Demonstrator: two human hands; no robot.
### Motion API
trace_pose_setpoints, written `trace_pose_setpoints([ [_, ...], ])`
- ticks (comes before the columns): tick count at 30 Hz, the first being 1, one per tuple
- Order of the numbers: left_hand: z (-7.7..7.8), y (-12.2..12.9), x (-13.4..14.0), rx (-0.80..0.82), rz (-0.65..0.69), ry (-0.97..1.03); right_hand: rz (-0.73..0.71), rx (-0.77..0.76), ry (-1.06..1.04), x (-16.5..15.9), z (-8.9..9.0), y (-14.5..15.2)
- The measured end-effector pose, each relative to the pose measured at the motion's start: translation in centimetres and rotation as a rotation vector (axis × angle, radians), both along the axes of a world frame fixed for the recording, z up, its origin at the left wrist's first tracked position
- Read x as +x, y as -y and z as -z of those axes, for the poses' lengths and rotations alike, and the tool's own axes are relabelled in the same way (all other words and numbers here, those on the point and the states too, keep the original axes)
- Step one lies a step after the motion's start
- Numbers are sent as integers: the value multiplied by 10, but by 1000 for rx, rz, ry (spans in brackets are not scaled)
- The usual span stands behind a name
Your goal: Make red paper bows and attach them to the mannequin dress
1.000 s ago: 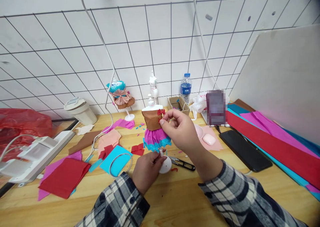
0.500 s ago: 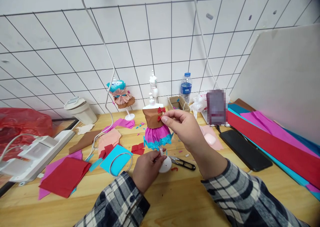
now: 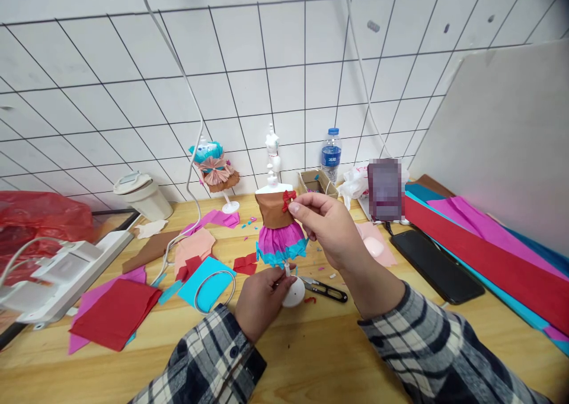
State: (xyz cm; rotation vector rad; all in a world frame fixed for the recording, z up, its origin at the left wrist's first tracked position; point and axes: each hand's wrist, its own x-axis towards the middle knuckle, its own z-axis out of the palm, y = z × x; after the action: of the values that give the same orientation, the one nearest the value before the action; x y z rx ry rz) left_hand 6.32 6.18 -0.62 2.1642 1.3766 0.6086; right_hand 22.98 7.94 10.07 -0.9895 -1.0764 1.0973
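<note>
A small white dress form [image 3: 272,187] wears a brown paper top [image 3: 273,210] and a magenta skirt [image 3: 282,238] with a turquoise hem. My left hand [image 3: 263,300] is closed round its thin stand, just above the white round base [image 3: 294,292]. Against the upper right of the brown top, my right hand [image 3: 326,229] pinches a small red bow [image 3: 287,205] between thumb and forefinger. Another red bow [image 3: 288,195] sits directly above, partly overlapping it. Black thread snips [image 3: 326,290] lie beside the base, near a curled red scrap [image 3: 310,300].
At the back stand a second dressed form [image 3: 217,173], a bare white mannequin [image 3: 272,146], a small box [image 3: 316,185] and a water bottle [image 3: 331,155]. Coloured paper [image 3: 116,314] and a power strip [image 3: 80,279] lie left; a phone [image 3: 438,266] and red paper strip [image 3: 484,256] lie right.
The lower red bow has moved up slightly, closer to the upper one, with my right fingers. My left hand has stayed on the stand.
</note>
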Motion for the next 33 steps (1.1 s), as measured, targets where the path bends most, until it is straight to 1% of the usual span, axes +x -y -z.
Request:
trace_pose_setpoints([
  [5, -2, 0, 1, 6, 1, 3, 13, 8, 15, 0, 2, -1],
  [14, -4, 3, 0, 69, -5, -85, 30, 43, 22, -2, 7, -3],
  [16, -4, 3, 0, 74, -4, -100, 17, 44, 0, -3, 9, -4],
  [19, -3, 4, 0, 61, 2, -70, 4, 37, -37, -3, 9, -3],
  [22, 1, 2, 0, 43, -1, -2, 2, 60, -155, 0, 6, -2],
  [25, 5, -1, -1, 27, 12, 73, 31, 41, -250, 4, 2, -2],
  [28, 6, -2, -2, 13, 18, 90, 60, 26, -175, 5, 2, -3],
  [31, 4, -1, -2, 18, 12, 55, 83, 79, -88, 4, 3, -3],
  [33, 3, 0, -1, 25, 6, 33, 126, 113, -48, 4, 4, -2],
])
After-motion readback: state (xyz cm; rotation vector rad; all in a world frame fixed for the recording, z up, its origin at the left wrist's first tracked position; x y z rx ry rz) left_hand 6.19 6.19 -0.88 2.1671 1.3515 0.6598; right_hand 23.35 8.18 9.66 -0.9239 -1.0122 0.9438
